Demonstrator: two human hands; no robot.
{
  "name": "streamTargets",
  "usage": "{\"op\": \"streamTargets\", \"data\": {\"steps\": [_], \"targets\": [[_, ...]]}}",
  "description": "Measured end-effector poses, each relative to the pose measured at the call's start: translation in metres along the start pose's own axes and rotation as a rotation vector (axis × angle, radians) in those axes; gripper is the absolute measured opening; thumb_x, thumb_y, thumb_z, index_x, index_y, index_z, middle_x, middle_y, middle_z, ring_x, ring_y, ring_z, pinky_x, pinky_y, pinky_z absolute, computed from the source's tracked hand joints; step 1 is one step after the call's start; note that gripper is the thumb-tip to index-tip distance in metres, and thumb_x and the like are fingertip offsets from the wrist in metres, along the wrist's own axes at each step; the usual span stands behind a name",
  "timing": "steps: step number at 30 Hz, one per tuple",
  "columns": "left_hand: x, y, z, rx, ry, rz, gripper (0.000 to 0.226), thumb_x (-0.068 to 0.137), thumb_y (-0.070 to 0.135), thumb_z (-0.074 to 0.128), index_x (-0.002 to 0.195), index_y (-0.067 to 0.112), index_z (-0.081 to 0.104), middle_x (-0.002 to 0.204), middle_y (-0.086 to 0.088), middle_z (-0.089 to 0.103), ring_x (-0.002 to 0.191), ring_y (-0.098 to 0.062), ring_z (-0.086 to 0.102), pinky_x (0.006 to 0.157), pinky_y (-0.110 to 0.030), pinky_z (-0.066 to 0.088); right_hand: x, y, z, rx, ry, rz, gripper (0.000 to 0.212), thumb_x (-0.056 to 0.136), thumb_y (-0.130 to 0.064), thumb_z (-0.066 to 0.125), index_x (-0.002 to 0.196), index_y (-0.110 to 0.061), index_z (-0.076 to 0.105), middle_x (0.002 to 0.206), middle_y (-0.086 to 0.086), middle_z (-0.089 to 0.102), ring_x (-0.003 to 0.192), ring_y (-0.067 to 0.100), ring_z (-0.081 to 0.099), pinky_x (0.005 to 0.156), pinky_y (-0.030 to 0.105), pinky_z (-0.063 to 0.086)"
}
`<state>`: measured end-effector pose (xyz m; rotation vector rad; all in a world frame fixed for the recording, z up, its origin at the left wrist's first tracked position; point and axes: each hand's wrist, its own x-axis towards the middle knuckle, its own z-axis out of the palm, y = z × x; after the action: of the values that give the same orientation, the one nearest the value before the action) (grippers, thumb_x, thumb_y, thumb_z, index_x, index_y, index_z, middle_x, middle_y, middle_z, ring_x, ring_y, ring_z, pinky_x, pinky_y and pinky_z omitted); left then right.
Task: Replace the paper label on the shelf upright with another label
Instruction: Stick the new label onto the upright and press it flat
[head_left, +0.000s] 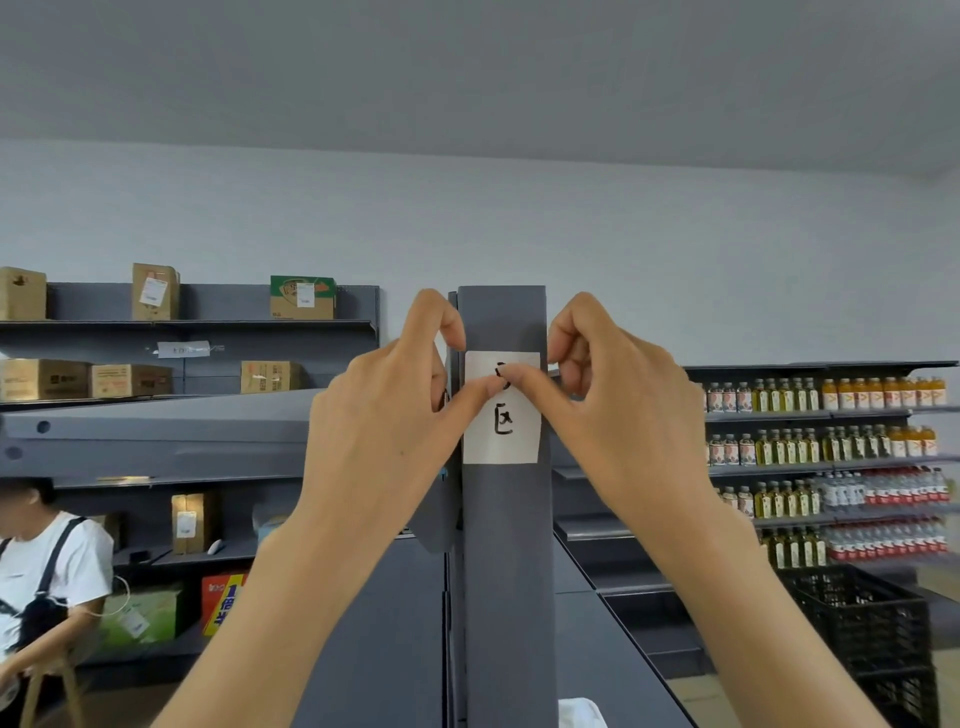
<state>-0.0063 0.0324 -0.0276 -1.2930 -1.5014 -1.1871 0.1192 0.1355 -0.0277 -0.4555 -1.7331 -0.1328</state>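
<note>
A white paper label (501, 431) with black handwritten characters lies flat on the front of the grey shelf upright (506, 545), near its top. My left hand (384, 415) is at the label's left edge, its thumb pressing on the label's upper middle and its curled forefinger at the top left corner. My right hand (618, 405) mirrors it from the right, thumb tip meeting the left thumb on the paper, fingers curled at the top right corner. The thumbs hide the upper character. Neither hand holds a loose object.
Grey shelves (156, 441) with cardboard boxes (130, 380) run to the left. Shelves of bottles (831, 441) stand at right, with a black plastic crate (872, 634) below. A person in a white shirt (47, 577) is at the lower left.
</note>
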Motion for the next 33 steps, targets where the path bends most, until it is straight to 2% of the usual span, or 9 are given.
{"op": "streamTargets", "data": {"steps": [5, 9, 12, 15, 17, 19, 22, 26, 33], "targets": [[-0.014, 0.000, 0.001, 0.001, -0.082, -0.041, 0.040, 0.077, 0.060, 0.065, 0.093, 0.037, 0.036, 0.053, 0.005, 0.044, 0.050, -0.013, 0.051, 0.055, -0.043, 0.056, -0.017, 0.005, 0.002, 0.032, -0.061, 0.014, 0.035, 0.082, -0.059, 0.064, 0.087, -0.030, 0.044, 0.065, -0.007, 0.052, 0.063, 0.008, 0.052, 0.052, 0.029, 0.043], [-0.025, -0.003, 0.004, 0.006, -0.061, -0.017, 0.046, 0.073, 0.058, 0.070, 0.101, 0.036, 0.040, 0.063, 0.013, 0.041, 0.055, -0.005, 0.044, 0.048, -0.026, 0.040, -0.031, 0.008, 0.005, 0.038, -0.062, 0.002, 0.033, 0.080, -0.055, 0.068, 0.087, -0.032, 0.046, 0.065, -0.009, 0.054, 0.066, 0.005, 0.054, 0.054, 0.027, 0.046], [-0.032, -0.009, 0.009, 0.071, 0.002, 0.066, 0.056, 0.068, 0.057, 0.069, 0.114, 0.035, 0.047, 0.083, 0.019, 0.041, 0.071, -0.005, 0.046, 0.050, -0.014, 0.033, -0.041, 0.013, 0.010, 0.039, -0.032, -0.033, 0.032, 0.076, -0.056, 0.067, 0.091, -0.035, 0.048, 0.068, -0.011, 0.054, 0.067, 0.000, 0.052, 0.051, 0.026, 0.048], [-0.041, -0.017, 0.015, 0.155, 0.060, 0.102, 0.064, 0.070, 0.054, 0.070, 0.127, 0.030, 0.052, 0.119, 0.002, 0.055, 0.112, -0.022, 0.055, 0.073, -0.028, 0.052, -0.050, 0.020, 0.017, 0.112, 0.057, -0.093, 0.035, 0.082, -0.054, 0.061, 0.108, -0.034, 0.050, 0.094, -0.015, 0.058, 0.081, -0.002, 0.051, 0.059, 0.028, 0.055], [-0.049, -0.021, 0.019, 0.202, 0.090, 0.133, 0.061, 0.083, 0.052, 0.062, 0.137, 0.027, 0.049, 0.143, -0.005, 0.049, 0.139, -0.029, 0.042, 0.102, -0.042, 0.043, -0.056, 0.023, 0.020, 0.229, 0.083, -0.133, 0.046, 0.092, -0.054, 0.049, 0.131, -0.029, 0.046, 0.128, -0.014, 0.052, 0.113, -0.002, 0.051, 0.082, 0.030, 0.057], [-0.053, -0.019, 0.023, 0.235, 0.094, 0.163, 0.059, 0.097, 0.044, 0.047, 0.151, 0.024, 0.036, 0.162, -0.005, 0.032, 0.154, -0.030, 0.020, 0.118, -0.041, 0.023, -0.059, 0.021, 0.024, 0.283, 0.028, -0.177, 0.065, 0.098, -0.059, 0.030, 0.152, -0.023, 0.027, 0.158, -0.011, 0.030, 0.145, 0.006, 0.031, 0.114, 0.028, 0.035], [-0.052, -0.009, 0.035, 0.250, 0.039, 0.193, 0.061, 0.103, 0.032, 0.036, 0.160, 0.019, 0.018, 0.170, 0.000, 0.010, 0.158, -0.028, 0.001, 0.126, -0.045, 0.010, -0.054, 0.008, 0.036, 0.219, -0.080, -0.236, 0.079, 0.096, -0.064, 0.009, 0.158, -0.016, 0.004, 0.168, -0.004, 0.000, 0.155, 0.013, -0.003, 0.125, 0.032, 0.007], [-0.047, -0.009, 0.050, 0.304, -0.028, 0.180, 0.059, 0.105, 0.033, 0.022, 0.160, 0.020, 0.008, 0.170, 0.001, 0.008, 0.157, -0.029, 0.002, 0.127, -0.046, 0.003, -0.050, 0.002, 0.051, 0.289, -0.133, -0.211, 0.084, 0.092, -0.067, -0.001, 0.158, -0.015, 0.002, 0.168, -0.005, -0.006, 0.154, 0.015, -0.012, 0.126, 0.041, 0.003], [-0.047, -0.018, 0.052, 0.377, -0.051, 0.200, 0.060, 0.103, 0.037, 0.023, 0.160, 0.021, 0.008, 0.169, 0.003, 0.008, 0.157, -0.030, 0.004, 0.125, -0.052, 0.003, -0.051, 0.006, 0.054, 0.156, -0.119, -0.218, 0.084, 0.091, -0.067, -0.004, 0.158, -0.016, 0.000, 0.168, -0.005, -0.007, 0.155, 0.017, -0.010, 0.125, 0.046, 0.007]]}}
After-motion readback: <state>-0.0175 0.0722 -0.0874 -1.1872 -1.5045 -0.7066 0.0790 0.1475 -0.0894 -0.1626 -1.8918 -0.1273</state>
